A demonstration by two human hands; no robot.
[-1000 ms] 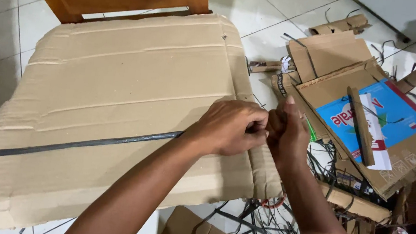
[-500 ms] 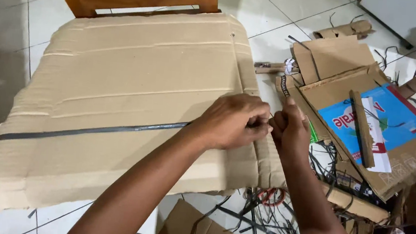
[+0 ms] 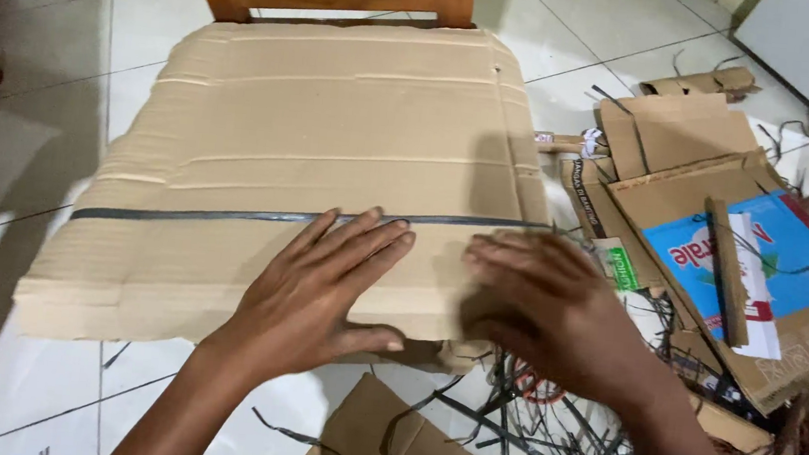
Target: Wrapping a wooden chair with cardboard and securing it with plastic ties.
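Lying flat, creased tan cardboard bundle point(image 3: 314, 142), dark strap point(image 3: 230, 214) across.

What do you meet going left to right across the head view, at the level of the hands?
Flattened cardboard stack with dark strap → left hand → right hand → blue printed carton panel.

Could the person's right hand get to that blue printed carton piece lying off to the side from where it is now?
Probably yes. The right hand lies open at the bundle's near corner, and the blue printed carton sits just to its right on the scrap pile. Only a loose cardboard strip lies across it; nothing stands between.
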